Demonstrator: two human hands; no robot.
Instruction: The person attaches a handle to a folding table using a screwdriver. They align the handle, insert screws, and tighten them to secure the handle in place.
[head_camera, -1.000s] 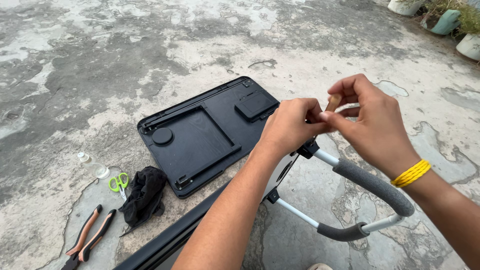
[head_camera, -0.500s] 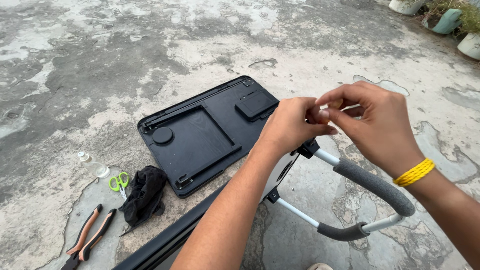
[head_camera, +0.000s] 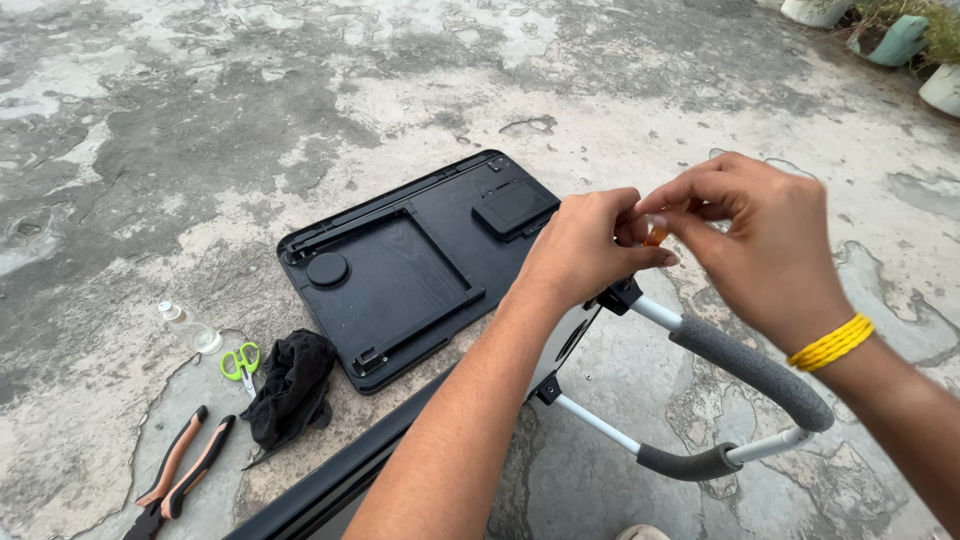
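While both hands meet above the grey foam-padded metal handle (head_camera: 750, 365) | left hand (head_camera: 585, 250) and right hand (head_camera: 765, 245) pinch small orange piece (head_camera: 655, 237) between fingertips | long axis unclear.

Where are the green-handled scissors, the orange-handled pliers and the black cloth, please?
green-handled scissors (head_camera: 240, 362), head view, on a handle loop.
orange-handled pliers (head_camera: 180, 468), head view, on the handles.
black cloth (head_camera: 292, 385), head view, on its bunched middle.

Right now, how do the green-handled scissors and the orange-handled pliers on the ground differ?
The scissors are clearly smaller than the pliers. The scissors have bright green loop handles; the pliers have long orange-and-black grips. The scissors lie beside the small clear bottle, while the pliers lie nearer the frame's bottom edge, handles slightly spread. Both rest flat on the concrete left of the black cloth, and neither hand touches them.
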